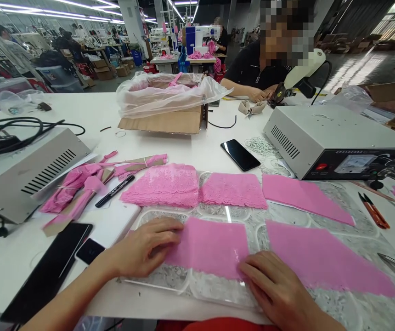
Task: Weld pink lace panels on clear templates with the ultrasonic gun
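Note:
A pink fabric piece (pixel 211 246) lies flat on a clear plastic template sheet (pixel 218 294) near the table's front edge. My left hand (pixel 147 246) rests on the piece's left edge with fingers stretched flat. My right hand (pixel 275 287) presses its lower right corner, fingers flat and together. A larger pink fabric piece (pixel 321 262) lies to the right. Behind them sit two pink lace stacks (pixel 165 184) (pixel 232 189) and another pink sheet (pixel 304 195).
A grey machine box (pixel 28 172) stands at left, another (pixel 335 138) at right. A black marker (pixel 115 191), pink strap bundles (pixel 80 184), two phones (pixel 240 155) (pixel 49 271), orange snips (pixel 373 210) and a bag-lined cardboard box (pixel 170 103) lie around. A person in black (pixel 256 69) works opposite.

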A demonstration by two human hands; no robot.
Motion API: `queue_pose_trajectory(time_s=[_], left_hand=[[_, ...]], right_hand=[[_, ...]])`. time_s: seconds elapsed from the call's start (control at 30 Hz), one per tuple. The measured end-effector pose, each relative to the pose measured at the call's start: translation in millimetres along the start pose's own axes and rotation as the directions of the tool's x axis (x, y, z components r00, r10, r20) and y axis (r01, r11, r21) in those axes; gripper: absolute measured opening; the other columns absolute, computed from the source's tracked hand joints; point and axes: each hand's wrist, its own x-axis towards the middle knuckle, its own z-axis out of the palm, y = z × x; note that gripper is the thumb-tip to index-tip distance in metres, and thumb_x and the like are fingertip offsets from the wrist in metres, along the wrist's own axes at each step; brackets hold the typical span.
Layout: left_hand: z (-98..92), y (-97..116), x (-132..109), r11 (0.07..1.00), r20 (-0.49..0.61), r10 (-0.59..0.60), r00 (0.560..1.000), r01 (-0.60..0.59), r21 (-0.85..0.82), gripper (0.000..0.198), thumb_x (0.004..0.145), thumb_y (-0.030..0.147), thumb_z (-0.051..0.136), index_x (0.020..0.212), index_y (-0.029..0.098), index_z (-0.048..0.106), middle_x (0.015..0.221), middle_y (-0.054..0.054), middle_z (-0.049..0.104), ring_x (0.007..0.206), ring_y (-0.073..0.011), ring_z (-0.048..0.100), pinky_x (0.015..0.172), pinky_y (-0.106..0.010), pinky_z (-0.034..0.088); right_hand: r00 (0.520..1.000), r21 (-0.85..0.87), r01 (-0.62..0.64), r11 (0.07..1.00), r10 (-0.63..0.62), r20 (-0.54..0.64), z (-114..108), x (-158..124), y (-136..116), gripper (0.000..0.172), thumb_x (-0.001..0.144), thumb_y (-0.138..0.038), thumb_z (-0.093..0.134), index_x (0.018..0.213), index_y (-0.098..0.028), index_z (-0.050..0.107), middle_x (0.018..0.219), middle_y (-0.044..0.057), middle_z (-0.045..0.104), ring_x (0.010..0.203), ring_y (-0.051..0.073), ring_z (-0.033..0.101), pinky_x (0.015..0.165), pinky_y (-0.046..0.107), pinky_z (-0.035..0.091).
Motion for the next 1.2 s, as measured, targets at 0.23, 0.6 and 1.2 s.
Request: queue_pose_trajectory(time_s=[0.23,0.6,1.2], left_hand=[[12.2,-2.1,-2.6,0.975,-0.049,0.072,0.996,-0.06,0.214,0.029,0.095,0.019,0.05,0.118,0.024,0.067,0.139,-0.01,0.058,0.127,-0.029,0.055,0.106,-0.048,0.045],[15.8,20.9,39.6,0.77,-0.136,0.414,0.9,-0.266,0.58,0.029,0.1,0.018,0.043,0.116,0.022,0.066,0.121,-0.003,0.07,0.111,-0.0196,0.065,0.096,-0.032,0.05],[96.9,66.0,199.8,0.736,0.014,0.599,0.801,-0.557,0.386,0.037,0.103,0.029,0.043,0.138,0.024,0.054,0.147,-0.007,0.051,0.136,-0.0259,0.047,0.112,-0.046,0.041]], right_hand=[[1.0,-0.04,0.025,0.999,-0.025,-0.007,-2.8,2.6,-1.6,0.026,0.089,-0.002,0.044,0.096,-0.018,0.062,0.081,0.007,0.069,0.072,0.017,0.064,0.065,0.03,0.054],[0.925,-0.227,-0.324,0.918,0.257,-0.279,-54.8,-63.4,53.3,0.021,0.09,-0.012,0.054,0.104,-0.022,0.067,0.09,0.007,0.07,0.083,0.017,0.069,0.074,0.028,0.058],[0.379,-0.018,-0.923,0.383,0.905,-0.192,-112.7,-124.6,91.4,0.023,0.083,-0.036,0.049,0.073,-0.021,0.064,0.051,-0.004,0.053,0.047,0.013,0.05,0.05,0.025,0.038]])
